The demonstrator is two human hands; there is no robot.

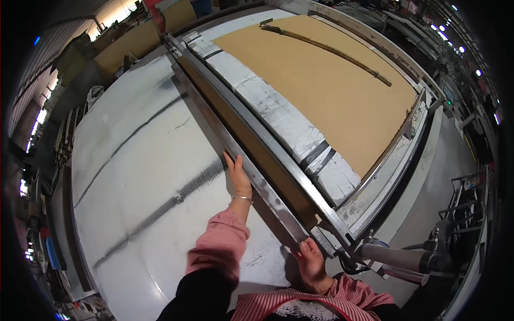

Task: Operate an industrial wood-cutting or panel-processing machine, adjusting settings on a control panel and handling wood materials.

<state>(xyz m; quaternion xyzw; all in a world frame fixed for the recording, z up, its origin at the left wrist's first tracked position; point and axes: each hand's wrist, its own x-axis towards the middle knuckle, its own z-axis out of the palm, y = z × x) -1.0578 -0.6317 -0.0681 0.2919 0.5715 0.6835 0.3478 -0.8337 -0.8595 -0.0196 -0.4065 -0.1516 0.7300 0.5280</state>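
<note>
Red-and-white striped sleeves (thin stripes), dark vest or apron over them, slim silver bracelet (242,198) on left wrist

A large pale grey metal sheet (144,176) lies flat, filling the view from nine o'clock to six o'clock, its surface dull, with dark streaks running diagonally across it. Its edge toward three o'clock sits against a long, straight metal bar (241,152), which runs diagonally from eleven o'clock down to five o'clock. The bar is shiny, scuffed steel, narrow and lying flat along the sheet's edge.
</note>
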